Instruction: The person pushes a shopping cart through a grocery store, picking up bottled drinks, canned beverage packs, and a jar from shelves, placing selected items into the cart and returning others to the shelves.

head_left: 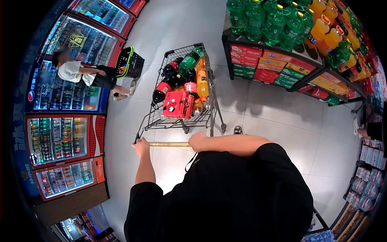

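A wire shopping cart (155, 122) stands in front of me on the tiled floor. My left hand (141, 147) is wrapped round the left end of its yellowish handle bar (169, 144). At the bar's right end, my right hand (198, 141) is closed on it too. Inside the cart lie several dark cola bottles with red labels (163, 89), a green soda bottle (188, 63) and an orange soda bottle (202, 82). A red shrink-wrapped drink pack (177, 104) rests nearest to me, with small bottles (197, 108) beside it.
Lit drink fridges (60, 139) line the left side. A person in a white top (71, 71) stands there by a black basket (136, 64) with a green handle. A shelf of cartons (262, 66) topped with soda bottles (278, 22) stands front right. Packed bottles (365, 187) lie far right.
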The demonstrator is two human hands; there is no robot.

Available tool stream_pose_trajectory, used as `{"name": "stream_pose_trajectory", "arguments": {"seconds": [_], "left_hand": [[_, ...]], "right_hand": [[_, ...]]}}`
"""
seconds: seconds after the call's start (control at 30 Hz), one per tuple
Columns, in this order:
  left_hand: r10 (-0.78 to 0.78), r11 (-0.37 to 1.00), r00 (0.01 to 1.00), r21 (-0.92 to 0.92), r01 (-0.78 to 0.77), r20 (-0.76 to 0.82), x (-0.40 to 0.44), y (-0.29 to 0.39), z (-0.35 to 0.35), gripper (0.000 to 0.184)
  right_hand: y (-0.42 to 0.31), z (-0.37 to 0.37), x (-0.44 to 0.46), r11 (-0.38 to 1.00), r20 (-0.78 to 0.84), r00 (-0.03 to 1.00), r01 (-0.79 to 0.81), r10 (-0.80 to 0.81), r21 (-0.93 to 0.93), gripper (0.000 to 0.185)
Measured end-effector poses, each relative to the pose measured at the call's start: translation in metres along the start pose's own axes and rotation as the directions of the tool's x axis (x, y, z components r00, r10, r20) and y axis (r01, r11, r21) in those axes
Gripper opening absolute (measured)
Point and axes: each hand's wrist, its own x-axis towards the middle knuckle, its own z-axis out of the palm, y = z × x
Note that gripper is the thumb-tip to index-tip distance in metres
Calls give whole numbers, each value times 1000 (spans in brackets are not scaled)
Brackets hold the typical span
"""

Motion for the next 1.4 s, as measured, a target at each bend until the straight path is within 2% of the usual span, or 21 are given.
{"name": "stream_pose_trajectory", "arguments": {"seconds": [0.07, 0.17, 0.3, 0.4, 0.5, 0.53, 0.77, 0.83, 0.87, 0.93, 1.0, 1.03, 1.1, 1.13, 1.23, 1.27, 1.37, 1.4], "left_hand": [[42, 994, 998, 98, -46, 40, 24, 12, -7, 54], [129, 980, 987, 137, -142, 97, 47, 45, 3, 54], [113, 979, 976, 145, -141, 184, 60, 117, -27, 55], [242, 929, 950, 236, -285, 198, 106, 146, -5, 55], [231, 959, 953, 121, -258, 198, 117, 196, -20, 55], [232, 949, 952, 170, -267, 201, 138, 204, -11, 55], [385, 910, 911, 102, -401, 151, 244, 255, 72, 55], [376, 920, 914, 56, -388, 155, 240, 299, 54, 55], [330, 944, 936, -23, -330, 123, 222, 319, 31, 56], [483, 865, 852, 38, -500, 203, 257, 338, 47, 58], [489, 858, 837, 40, -513, 247, 268, 355, 62, 61], [451, 885, 860, 2, -465, 239, 259, 378, 46, 63], [415, 907, 876, -38, -419, 245, 266, 398, 41, 67], [425, 902, 866, -44, -429, 263, 276, 408, 49, 69], [390, 917, 871, -40, -396, 298, 263, 448, 40, 73], [384, 919, 866, -41, -392, 319, 263, 464, 35, 74], [379, 908, 854, 36, -418, 356, 257, 484, 24, 77], [387, 897, 851, 67, -436, 355, 258, 497, 20, 79]], "right_hand": [[3, -22, 2, 999, -74, 996, -44, 46, 18, 20], [31, -28, 16, 983, -205, 964, -153, 170, 99, 18], [57, -89, 16, 987, -244, 959, -125, 147, 102, 17], [84, -108, 40, 986, -274, 948, -141, 162, 95, 16], [105, -121, 69, 978, -307, 929, -186, 208, 100, 16], [112, -135, 70, 977, -297, 931, -189, 211, 104, 17], [171, -184, 105, 943, -290, 898, -327, 330, 61, 22], [182, -197, 121, 918, -293, 874, -392, 389, 49, 23], [190, -198, 129, 905, -292, 862, -424, 415, 38, 23], [203, -211, 137, 882, -300, 841, -470, 450, 3, 26], [232, -219, 141, 867, -310, 822, -498, 477, 15, 29], [239, -228, 146, 857, -313, 811, -516, 494, 16, 30], [238, -249, 145, 813, -312, 763, -580, 566, 57, 29], [252, -240, 150, 817, -416, 742, -577, 526, 2, 26], [286, -219, 163, 687, -655, 508, -726, 559, 23, 23], [296, -222, 168, 681, -673, 498, -732, 547, 12, 21], [308, -253, 171, 660, -509, 535, -747, 674, 88, 23], [306, -279, 167, 648, -353, 575, -749, 738, 135, 25]]}}
